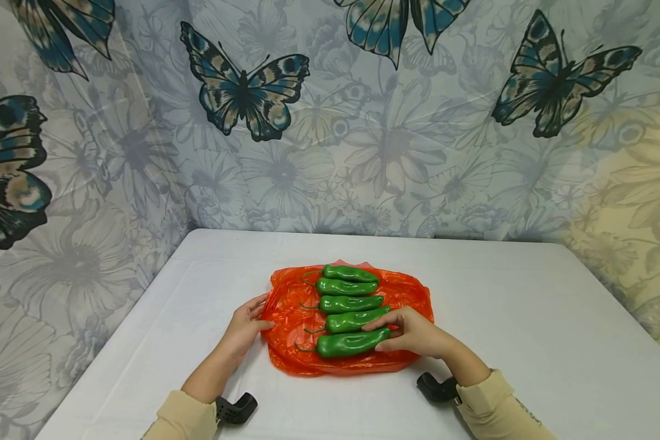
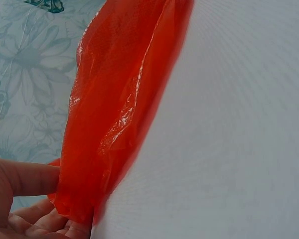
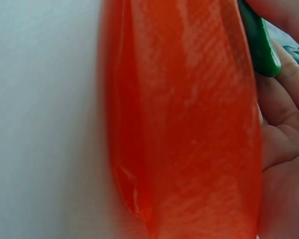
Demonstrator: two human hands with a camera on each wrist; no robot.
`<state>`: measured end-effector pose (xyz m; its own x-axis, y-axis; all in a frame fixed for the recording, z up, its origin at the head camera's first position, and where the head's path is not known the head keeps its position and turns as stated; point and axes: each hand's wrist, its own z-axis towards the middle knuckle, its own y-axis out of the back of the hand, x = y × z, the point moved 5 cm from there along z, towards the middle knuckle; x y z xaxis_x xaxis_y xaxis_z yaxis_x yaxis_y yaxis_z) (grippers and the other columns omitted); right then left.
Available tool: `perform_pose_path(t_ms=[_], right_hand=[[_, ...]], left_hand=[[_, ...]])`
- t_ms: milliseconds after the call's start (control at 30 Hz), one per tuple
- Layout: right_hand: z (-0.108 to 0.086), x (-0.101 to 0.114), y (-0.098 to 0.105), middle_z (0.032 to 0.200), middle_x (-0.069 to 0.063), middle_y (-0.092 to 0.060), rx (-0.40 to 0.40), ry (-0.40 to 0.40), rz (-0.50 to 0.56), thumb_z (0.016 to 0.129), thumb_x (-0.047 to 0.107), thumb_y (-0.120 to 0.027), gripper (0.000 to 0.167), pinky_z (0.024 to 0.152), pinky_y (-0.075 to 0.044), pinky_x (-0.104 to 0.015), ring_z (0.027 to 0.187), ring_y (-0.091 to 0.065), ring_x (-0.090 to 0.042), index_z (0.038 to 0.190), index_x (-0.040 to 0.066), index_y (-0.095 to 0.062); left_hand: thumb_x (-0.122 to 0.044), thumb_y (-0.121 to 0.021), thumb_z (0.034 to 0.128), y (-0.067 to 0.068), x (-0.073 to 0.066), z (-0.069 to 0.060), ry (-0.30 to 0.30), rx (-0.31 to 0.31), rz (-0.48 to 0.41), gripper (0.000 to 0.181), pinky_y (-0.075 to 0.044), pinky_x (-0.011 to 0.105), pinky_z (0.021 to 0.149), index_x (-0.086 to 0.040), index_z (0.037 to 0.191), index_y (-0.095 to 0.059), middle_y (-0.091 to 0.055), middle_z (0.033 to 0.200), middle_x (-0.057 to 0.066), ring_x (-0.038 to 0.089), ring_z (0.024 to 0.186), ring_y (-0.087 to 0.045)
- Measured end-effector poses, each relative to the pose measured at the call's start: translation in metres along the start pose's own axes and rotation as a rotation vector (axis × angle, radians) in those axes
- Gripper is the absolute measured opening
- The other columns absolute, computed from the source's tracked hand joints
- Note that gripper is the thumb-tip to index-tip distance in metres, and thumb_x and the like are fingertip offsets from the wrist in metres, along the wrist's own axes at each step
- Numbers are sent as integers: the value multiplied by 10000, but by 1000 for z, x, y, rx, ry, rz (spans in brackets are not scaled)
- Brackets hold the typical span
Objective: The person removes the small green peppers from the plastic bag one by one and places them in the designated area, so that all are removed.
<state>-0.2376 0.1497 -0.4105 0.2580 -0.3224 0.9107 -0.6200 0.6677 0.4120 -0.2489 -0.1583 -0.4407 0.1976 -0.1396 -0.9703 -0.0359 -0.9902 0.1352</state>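
Note:
Several long green peppers (image 1: 351, 304) lie side by side in a column on a flattened red plastic bag (image 1: 291, 360), stems to the left. My left hand (image 1: 243, 330) pinches the bag's left edge; in the left wrist view the thumb (image 2: 35, 179) lies on one side of the red plastic and the fingers below it. My right hand (image 1: 418, 333) is at the tip of the nearest pepper (image 1: 343, 345), thumb and fingers on either side of it. In the right wrist view the bag (image 3: 194, 119) hides most of that pepper (image 3: 261, 47) and part of the hand.
The bag lies on a white-covered table (image 1: 506, 293). Behind and to the left hangs patterned cloth (image 1: 385, 140) with butterflies. A black wrist device (image 1: 236, 408) is on the left forearm, another black device (image 1: 436, 388) on the right.

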Motion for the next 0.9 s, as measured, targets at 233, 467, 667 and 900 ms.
perform_pose_path(t_ms=[233,467,667,900], right_hand=[[-2,0,2,1096,-211,-657,-9,1,47,794,88,-709,376,700,-526,-179,773,-633,-30,1149,-16,-639],[-5,1,6,1119,-236,-645,-12,28,68,806,69,-693,369,760,-541,-210,875,-665,-45,1155,-35,-630],[-5,4,7,1096,-224,-658,0,37,70,808,66,-690,370,717,-523,-177,789,-630,-3,1159,-35,-629],[-5,8,10,953,-80,-722,-15,69,69,810,86,-693,384,602,-447,-130,651,-542,-3,1166,-41,-622]], left_hand=[[106,-563,791,0,2,2,-5,-4,14,641,-377,447,1050,-10,1394,-378,-378,1425,267,380,1339,-343],[101,-570,790,-1,1,2,-15,1,14,638,-383,449,1047,-9,1390,-384,-382,1422,268,382,1339,-341],[100,-570,788,0,2,3,-12,-3,15,637,-409,400,1022,-11,1388,-388,-389,1420,263,374,1338,-347],[105,-568,795,1,2,3,-5,-5,11,629,-433,365,996,-14,1387,-391,-391,1422,255,369,1338,-350]])
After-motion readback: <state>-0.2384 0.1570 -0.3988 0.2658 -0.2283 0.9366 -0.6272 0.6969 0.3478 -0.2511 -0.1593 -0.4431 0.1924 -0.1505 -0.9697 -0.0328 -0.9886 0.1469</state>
